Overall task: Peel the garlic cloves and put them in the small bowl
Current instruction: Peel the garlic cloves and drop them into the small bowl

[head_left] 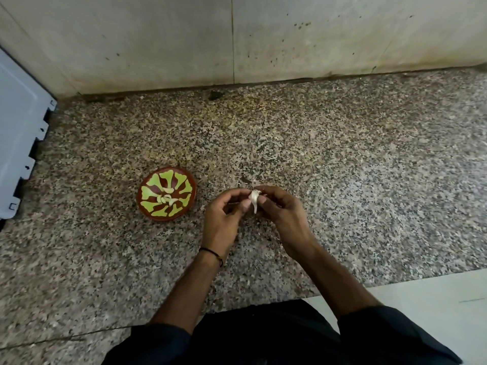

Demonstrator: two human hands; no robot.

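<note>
1. The left hand (224,214) is pinching a clove (253,196) between thumb and forefinger, clamped on its left side.
2. The right hand (279,214) is gripping the same clove from the other side, fingers curled round it. The two hands are meeting just above the tabletop (342,154).
3. A pale strip of skin (255,208) is hanging down from the clove, so to my eye the peeling is under way but not finished on this one.
4. The bowl (184,180) is sitting on the tabletop near the left hand, not touching it.
5. A few peeled cloves (167,198) are already lying in the middle of the bowl, so part of the job is looking done.
6. What is left, as I'm judging it, is stripping off the rest of the skin and dropping this clove in with the others. I'm not spotting any other unpeeled garlic from here, so this may be the last one, though I can't be sure.
7. Further out, a white appliance (18,127) is standing at the left edge, and a stained wall (237,35) is running behind.
</note>
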